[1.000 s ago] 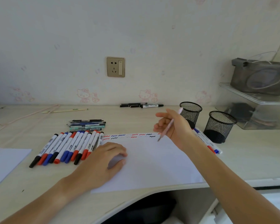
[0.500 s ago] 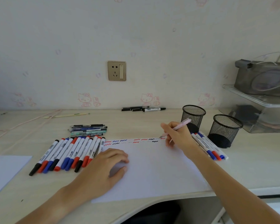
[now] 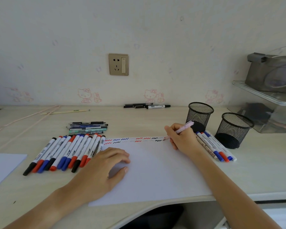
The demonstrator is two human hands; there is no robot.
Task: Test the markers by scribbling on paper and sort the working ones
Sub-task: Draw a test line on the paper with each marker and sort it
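markers (image 3: 68, 151) lie left of the paper (image 3: 153, 171), mesh cups (image 3: 200, 116) behind its right corner

On the pale wall ahead of us we see a gold-coloured socket plate (image 3: 118, 64) with a white switch on its right side. Along the base of the wall run faint pink cartoon cat stickers (image 3: 89, 95). A thin pink cord (image 3: 28, 119) trails across the far left of the desk (image 3: 262, 171), and a cream stick with a small green mark (image 3: 64, 111) lies beside it near the wall. At the right edge we find a clear plastic shelf (image 3: 261, 95) carrying a grey pouch (image 3: 271, 73); dark items under the shelf are too blurred for us to tell.
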